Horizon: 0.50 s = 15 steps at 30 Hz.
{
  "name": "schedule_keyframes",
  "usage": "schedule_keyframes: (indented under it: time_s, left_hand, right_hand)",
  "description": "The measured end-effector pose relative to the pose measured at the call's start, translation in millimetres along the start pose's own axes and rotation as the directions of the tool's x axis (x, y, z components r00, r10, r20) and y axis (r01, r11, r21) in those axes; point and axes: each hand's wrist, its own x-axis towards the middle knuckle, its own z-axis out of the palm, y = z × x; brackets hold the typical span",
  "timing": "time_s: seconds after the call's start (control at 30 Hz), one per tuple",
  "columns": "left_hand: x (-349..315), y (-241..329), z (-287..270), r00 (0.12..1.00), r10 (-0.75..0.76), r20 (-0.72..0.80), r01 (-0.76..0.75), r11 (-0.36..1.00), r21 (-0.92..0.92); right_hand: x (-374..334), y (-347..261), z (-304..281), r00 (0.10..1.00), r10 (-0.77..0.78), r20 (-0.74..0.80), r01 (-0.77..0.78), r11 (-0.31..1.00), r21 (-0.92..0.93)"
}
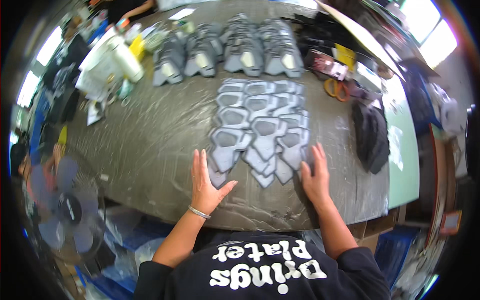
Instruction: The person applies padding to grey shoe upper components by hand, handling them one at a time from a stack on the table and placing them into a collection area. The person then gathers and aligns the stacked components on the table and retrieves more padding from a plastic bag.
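Grey angular cut panels (266,132) with dark edges lie in overlapping rows on the table in front of me. My left hand (206,182) is at the near left corner of these rows, fingers stretched forward and thumb spread toward the panels, with nothing in it. On the opposite side my right hand (316,175) lies along the right edge of the rows, its fingers extended and thumb apart. Its fingertips are close to the outermost panel; whether they touch it I cannot tell. A silvery bracelet (199,212) circles my left wrist.
Several stacks of similar grey panels (243,50) stand at the far side. Orange-handled scissors (336,90) lie beside boxes at the right, above a black bundle (370,135). A white roll (125,59) is at the far left. A fan (70,207) stands left of the table (145,150).
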Motion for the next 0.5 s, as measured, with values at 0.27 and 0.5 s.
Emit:
schedule_keyframes:
  time_s: [0.27,0.5]
  left_hand:
    - [-138,-35,-123,0.831,-0.477,-0.286,0.412,0.874,-0.259]
    - [-376,-15,-181,-0.021,-0.745,0.667,0.991,-0.105,-0.087]
  right_hand:
    - [-12,-59,7,0.854,-0.208,0.478,0.039,0.94,0.34]
    - [-21,-136,69,0.401,-0.594,0.697,0.12,0.789,0.603]
